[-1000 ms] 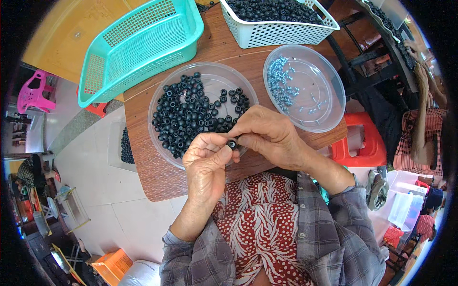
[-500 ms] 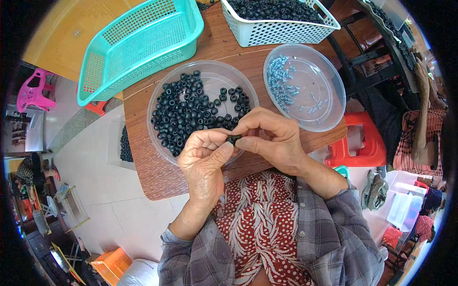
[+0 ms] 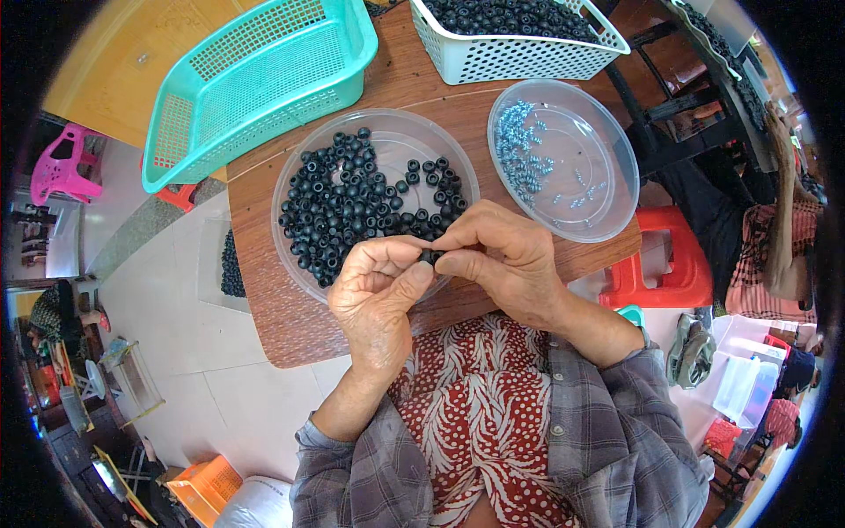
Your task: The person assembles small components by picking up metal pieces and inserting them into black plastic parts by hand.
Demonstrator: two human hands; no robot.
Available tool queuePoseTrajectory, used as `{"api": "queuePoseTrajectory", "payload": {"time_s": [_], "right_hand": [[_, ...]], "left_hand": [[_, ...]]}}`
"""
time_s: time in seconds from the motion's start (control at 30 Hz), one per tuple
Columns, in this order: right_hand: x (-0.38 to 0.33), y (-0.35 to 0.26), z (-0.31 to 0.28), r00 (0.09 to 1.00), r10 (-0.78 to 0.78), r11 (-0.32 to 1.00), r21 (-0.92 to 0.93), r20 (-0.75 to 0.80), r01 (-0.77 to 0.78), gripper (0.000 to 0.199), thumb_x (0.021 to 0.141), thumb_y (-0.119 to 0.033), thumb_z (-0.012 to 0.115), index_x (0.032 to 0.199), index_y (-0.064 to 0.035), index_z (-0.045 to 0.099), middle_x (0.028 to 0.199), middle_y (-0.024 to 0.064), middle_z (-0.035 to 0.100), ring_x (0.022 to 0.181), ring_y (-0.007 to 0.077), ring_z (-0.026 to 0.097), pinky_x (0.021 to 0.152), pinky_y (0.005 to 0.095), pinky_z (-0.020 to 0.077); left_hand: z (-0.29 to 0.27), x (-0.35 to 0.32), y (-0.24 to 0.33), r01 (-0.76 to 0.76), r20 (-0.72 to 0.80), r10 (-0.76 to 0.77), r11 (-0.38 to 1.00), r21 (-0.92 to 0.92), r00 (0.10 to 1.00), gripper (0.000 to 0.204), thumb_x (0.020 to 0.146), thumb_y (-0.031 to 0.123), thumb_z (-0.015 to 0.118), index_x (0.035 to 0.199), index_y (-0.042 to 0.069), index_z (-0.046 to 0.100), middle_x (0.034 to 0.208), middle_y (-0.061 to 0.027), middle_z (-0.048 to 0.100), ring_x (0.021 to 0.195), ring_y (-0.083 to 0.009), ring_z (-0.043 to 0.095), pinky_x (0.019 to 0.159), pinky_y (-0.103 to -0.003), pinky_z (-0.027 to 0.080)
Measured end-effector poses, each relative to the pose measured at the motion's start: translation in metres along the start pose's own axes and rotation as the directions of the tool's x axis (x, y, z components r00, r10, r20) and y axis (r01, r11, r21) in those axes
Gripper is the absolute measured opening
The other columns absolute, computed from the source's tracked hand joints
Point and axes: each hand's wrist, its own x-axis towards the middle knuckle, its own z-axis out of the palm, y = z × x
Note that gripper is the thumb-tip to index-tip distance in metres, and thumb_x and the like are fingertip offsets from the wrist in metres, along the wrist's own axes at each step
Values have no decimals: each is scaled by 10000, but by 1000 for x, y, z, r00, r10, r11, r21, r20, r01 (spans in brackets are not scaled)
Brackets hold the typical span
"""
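Barely anything shifts from half a second back: both hands stay bunched together at the near rim of the clear bowl, just nudged a touch lower and closer to the body. So the left hand (image 3: 374, 295) has its thumb and fingers curled in and pinched on a small black ring piece (image 3: 429, 256), and the right hand (image 3: 503, 262) pinches the same piece from the other side, fingertips meeting right there. Both grips are closed tight, no gap showing. That piece is tiny, round, matte black, mostly hidden by the fingertips, so I can't tell what's on it.

Behind the hands, the clear bowl (image 3: 299, 167) is full of the same black rings, sitting on a brown wooden table (image 3: 264, 308). Just beside it to the right is a clear dish (image 3: 607, 185) with small silvery screws (image 3: 521, 158). Further back sit a teal basket (image 3: 255, 79) and a white basket (image 3: 519, 60) loaded with more black pieces.
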Motion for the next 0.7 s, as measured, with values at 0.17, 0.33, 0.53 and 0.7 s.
{"api": "queuePoseTrajectory", "payload": {"time_s": [0.17,0.33,0.53,0.7], "right_hand": [[3,0,-1,983,-183,968,-170,16,183,160,698,-18,711,848,-10,657,746,84,598,694,242,567,603,334,449],[0,0,2,977,-210,947,-244,23,210,209,715,-7,709,923,-18,684,858,99,628,762,227,585,633,305,458],[0,4,6,961,-270,923,-298,-53,243,232,716,4,702,946,-29,690,851,94,618,770,229,578,637,301,454],[4,1,0,998,54,987,152,30,-58,127,727,-21,707,848,-35,672,775,42,585,721,150,546,623,279,426]], "left_hand": [[2,-1,0,-72,12,72,995,71,997,206,759,-98,671,925,-22,574,961,-114,631,745,-107,575,692,-239,514],[1,3,1,44,-35,-46,997,-58,998,217,762,-82,676,941,-14,574,911,-82,622,755,-117,581,696,-248,511],[-3,5,3,155,-39,-163,975,-161,986,220,768,-123,641,939,-6,568,923,-99,643,806,-126,615,773,-244,515],[-7,5,3,84,25,-81,991,-107,996,229,761,-130,645,937,-6,567,928,-104,644,806,-124,614,769,-240,514]]}}
